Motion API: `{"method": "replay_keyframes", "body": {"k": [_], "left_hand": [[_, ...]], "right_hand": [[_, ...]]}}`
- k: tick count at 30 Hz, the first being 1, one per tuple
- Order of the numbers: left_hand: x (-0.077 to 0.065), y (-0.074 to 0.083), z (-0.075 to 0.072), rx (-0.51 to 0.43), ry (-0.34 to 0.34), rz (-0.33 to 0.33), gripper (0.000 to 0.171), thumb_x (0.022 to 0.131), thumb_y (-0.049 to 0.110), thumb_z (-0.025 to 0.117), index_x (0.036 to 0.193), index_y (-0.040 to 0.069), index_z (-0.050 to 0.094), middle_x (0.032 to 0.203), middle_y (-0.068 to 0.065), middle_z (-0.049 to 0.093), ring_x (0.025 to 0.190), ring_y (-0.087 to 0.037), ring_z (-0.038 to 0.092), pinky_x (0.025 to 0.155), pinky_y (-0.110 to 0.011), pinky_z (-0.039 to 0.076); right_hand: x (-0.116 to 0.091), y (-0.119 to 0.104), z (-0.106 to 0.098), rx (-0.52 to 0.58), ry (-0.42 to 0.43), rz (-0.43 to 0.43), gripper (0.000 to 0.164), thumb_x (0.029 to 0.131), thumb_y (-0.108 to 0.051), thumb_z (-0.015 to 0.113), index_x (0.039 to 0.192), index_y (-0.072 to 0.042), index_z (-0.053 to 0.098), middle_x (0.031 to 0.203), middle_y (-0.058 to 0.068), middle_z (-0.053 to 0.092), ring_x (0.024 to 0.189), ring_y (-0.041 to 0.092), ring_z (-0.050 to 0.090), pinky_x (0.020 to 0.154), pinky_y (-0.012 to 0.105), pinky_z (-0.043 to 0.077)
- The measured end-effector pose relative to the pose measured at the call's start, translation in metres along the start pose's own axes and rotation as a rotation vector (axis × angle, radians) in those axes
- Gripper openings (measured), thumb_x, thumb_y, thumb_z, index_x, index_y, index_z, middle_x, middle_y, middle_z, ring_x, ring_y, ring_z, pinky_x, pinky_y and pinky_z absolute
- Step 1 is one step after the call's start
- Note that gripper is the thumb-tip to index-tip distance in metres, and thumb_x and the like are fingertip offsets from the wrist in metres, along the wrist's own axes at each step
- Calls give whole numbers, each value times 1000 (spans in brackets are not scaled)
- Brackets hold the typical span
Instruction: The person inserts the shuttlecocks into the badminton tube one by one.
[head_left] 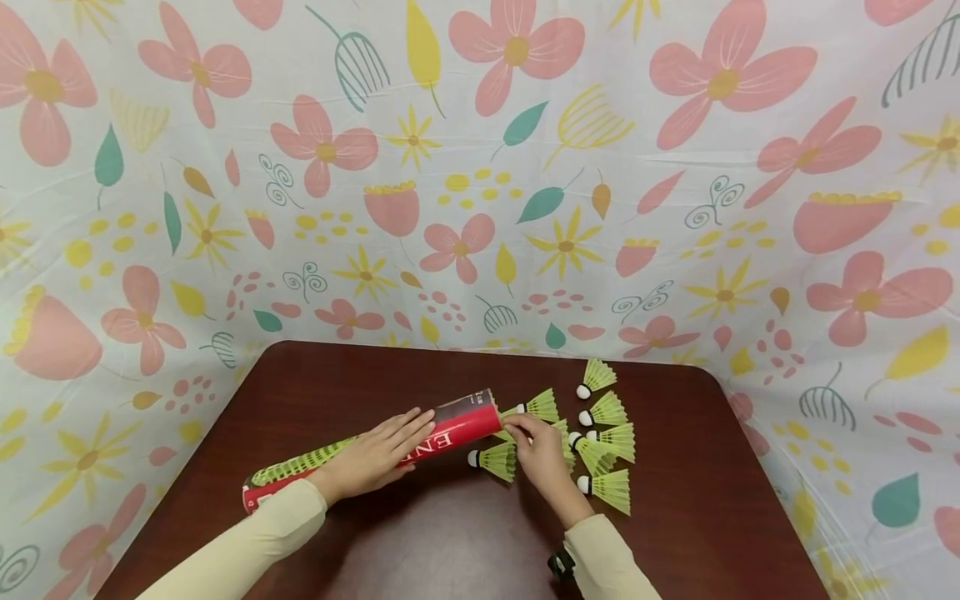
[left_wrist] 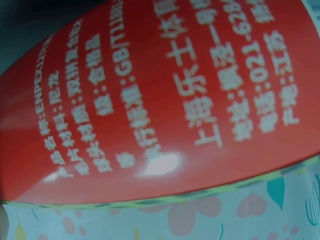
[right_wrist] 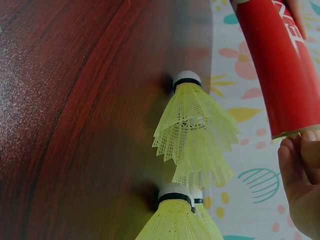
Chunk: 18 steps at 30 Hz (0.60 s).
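A red shuttlecock tube (head_left: 462,429) with white lettering slants across the table, its right end raised. My left hand (head_left: 375,454) grips it around the middle, fingers over the top and thumb below. Yellow netting shows through a clear side of the tube near its left end. Beside the raised mouth, my right hand (head_left: 542,454) pinches with thumb and fingers at the rim, where a sliver of yellow skirt shows; most of that shuttlecock is hidden. The left wrist view is filled by the printed red tube wall (left_wrist: 150,110). From the right wrist, fingertips (right_wrist: 287,150) appear right at the rim.
Several yellow shuttlecocks with white heads lie to the right, among them one at the back (head_left: 597,377) and one nearest the front (head_left: 609,490). Another shuttlecock (head_left: 497,461) lies below the tube mouth. The dark wooden table (head_left: 420,542) meets a flowered cloth behind.
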<state>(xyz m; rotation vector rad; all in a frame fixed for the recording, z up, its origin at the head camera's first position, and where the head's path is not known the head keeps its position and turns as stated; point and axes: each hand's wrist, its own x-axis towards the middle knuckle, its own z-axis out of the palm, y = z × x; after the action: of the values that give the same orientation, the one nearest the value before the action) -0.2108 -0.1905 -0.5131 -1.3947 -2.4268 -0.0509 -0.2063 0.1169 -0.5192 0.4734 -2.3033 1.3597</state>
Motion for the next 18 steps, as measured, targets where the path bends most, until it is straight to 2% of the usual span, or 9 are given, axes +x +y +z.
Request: {"method": "replay_keyframes", "body": {"k": [6, 12, 18], "left_hand": [[-1, -1, -3, -3, -6, -1, 100, 77, 28, 81, 153, 7, 21, 159, -9, 21, 140, -31, 31, 110, -42, 33], [-3, -2, -4, -24, -27, -12, 98, 79, 30, 79, 154, 8, 19, 160, -7, 18, 142, -29, 27, 111, -41, 31], [-5, -3, -3, -4, -2, -17, 99, 78, 29, 81, 153, 7, 21, 159, -8, 20, 143, -29, 26, 110, -42, 33]], "right_hand": [[0, 2, 1, -1, -23, -30, 14, 86, 5, 66, 90, -6, 74, 90, 5, 72, 81, 17, 68, 67, 30, 56], [-1, 2, 1, -7, -36, -30, 15, 85, 5, 67, 93, -5, 74, 93, 7, 72, 84, 21, 69, 70, 32, 57], [-4, 2, -1, 5, -19, -34, 16, 86, 4, 66, 95, -6, 75, 95, 7, 72, 88, 22, 69, 73, 33, 57]]}}
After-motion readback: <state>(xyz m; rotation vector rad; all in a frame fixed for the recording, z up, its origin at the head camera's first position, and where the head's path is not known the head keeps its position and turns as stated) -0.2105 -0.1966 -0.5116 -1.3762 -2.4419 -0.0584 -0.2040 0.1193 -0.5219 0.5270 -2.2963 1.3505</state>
